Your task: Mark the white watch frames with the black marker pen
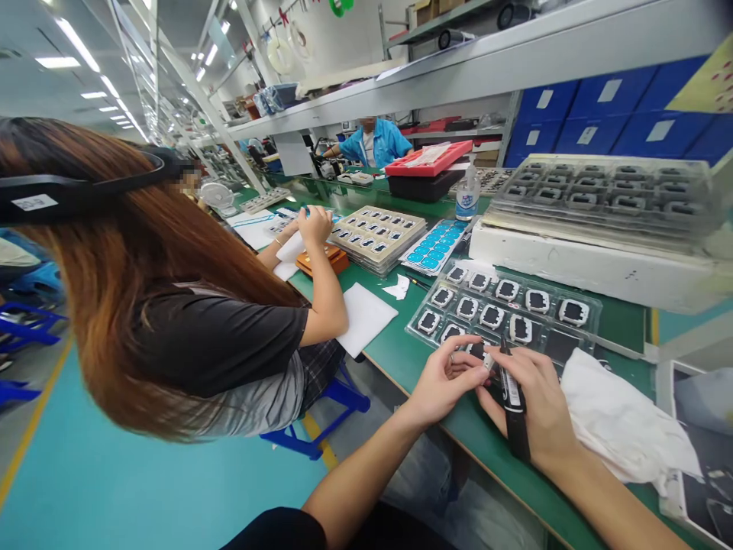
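Lower centre of the frame: your left hand (pixel 443 382) pinches a small dark part (pixel 479 353) between its fingertips, its grip closed on it. Your right hand (pixel 535 405) closes its grip around a black pen-like tool (pixel 511 397). Both rest on the green counter (pixel 401 355), just below a clear tray (pixel 584 305) of similar parts.

Electronics assy line: long green bench (pixel 412 359), parts trays (pixel 504 305), blue bins (pixel 607 114).

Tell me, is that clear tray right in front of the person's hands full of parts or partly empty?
Partly empty. The clear tray holds small black parts in most pockets, but the pocket nearest the right hand shows bare.
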A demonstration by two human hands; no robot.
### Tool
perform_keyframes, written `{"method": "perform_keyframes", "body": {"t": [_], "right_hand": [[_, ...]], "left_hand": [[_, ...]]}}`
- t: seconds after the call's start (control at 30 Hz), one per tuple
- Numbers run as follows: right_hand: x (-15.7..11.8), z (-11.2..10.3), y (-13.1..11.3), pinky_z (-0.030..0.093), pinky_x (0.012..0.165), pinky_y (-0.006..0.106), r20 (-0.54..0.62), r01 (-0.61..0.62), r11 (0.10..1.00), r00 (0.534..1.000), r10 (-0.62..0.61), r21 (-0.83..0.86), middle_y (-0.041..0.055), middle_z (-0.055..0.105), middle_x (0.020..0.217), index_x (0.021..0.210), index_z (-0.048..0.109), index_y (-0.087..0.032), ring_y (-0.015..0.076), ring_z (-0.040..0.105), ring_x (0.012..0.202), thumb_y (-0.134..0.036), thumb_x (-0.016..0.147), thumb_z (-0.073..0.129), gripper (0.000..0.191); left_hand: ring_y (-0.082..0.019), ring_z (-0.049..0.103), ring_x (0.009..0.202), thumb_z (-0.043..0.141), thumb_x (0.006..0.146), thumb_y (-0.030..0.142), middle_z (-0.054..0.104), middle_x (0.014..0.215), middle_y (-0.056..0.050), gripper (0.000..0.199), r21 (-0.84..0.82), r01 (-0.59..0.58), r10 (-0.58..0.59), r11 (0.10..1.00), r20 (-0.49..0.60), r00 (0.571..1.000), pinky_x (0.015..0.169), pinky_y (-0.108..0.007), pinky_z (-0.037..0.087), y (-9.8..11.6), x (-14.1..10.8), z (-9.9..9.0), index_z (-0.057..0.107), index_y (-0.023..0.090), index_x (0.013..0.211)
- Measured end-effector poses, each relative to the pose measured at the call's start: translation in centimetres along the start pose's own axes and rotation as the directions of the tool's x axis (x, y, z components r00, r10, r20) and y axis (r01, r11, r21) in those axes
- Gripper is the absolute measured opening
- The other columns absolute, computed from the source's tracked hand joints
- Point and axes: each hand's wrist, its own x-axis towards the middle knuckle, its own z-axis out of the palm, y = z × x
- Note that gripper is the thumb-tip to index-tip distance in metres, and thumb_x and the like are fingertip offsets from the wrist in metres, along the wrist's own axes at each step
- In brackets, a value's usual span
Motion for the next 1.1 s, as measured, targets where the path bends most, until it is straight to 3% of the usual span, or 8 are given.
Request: {"method": "perform_keyframes", "body": {"t": [0.27, 0.7, 1.1], "right_hand": [[0.1, -0.2, -0.2, 0.059, 0.098, 0.053, 0.012, -0.036, 0.999, 0.999, 0.036, 0.018, 0.014, 0.071, 0.13, 0.157, 0.05, -0.018, 0.0332, 0.061, 0.116, -0.012, 0.093, 0.079, 0.07], [0.1, -0.4, -0.3, 0.061, 0.096, 0.051, 0.02, -0.086, 0.995, 0.996, 0.085, 0.042, 0.012, 0.07, 0.122, 0.155, 0.051, -0.022, 0.032, 0.062, 0.114, -0.018, 0.093, 0.08, 0.068], [0.8, -0.7, -1.1, 0.061, 0.095, 0.049, -0.014, -0.135, 0.988, 0.991, 0.136, 0.073, 0.0088, 0.072, 0.125, 0.154, 0.049, -0.027, 0.0281, 0.063, 0.11, -0.022, 0.094, 0.081, 0.068]], "left_hand": [[-0.019, 0.076, 0.089, 0.096, 0.078, 0.04, 0.075, 0.098, -0.005, 0.068, 0.01, 0.007, -0.007, 1.0, -0.007, 1.0, 0.091, -0.032, 0.056, 0.5, -0.4, 0.0, 0.065, 0.018, 0.135], [-0.027, 0.08, 0.094, 0.083, 0.093, 0.041, 0.08, 0.099, -0.009, 0.059, -0.021, -0.017, 0.019, 1.0, 0.08, 0.997, 0.094, -0.039, 0.06, 0.2, -0.5, -0.8, 0.062, 0.018, 0.143], [-0.03, 0.081, 0.103, 0.07, 0.102, 0.046, 0.083, 0.109, -0.012, 0.049, 0.047, 0.024, -0.023, 0.999, -0.028, 0.999, 0.096, -0.043, 0.064, 0.8, -1.0, -0.6, 0.068, 0.019, 0.143]]}}
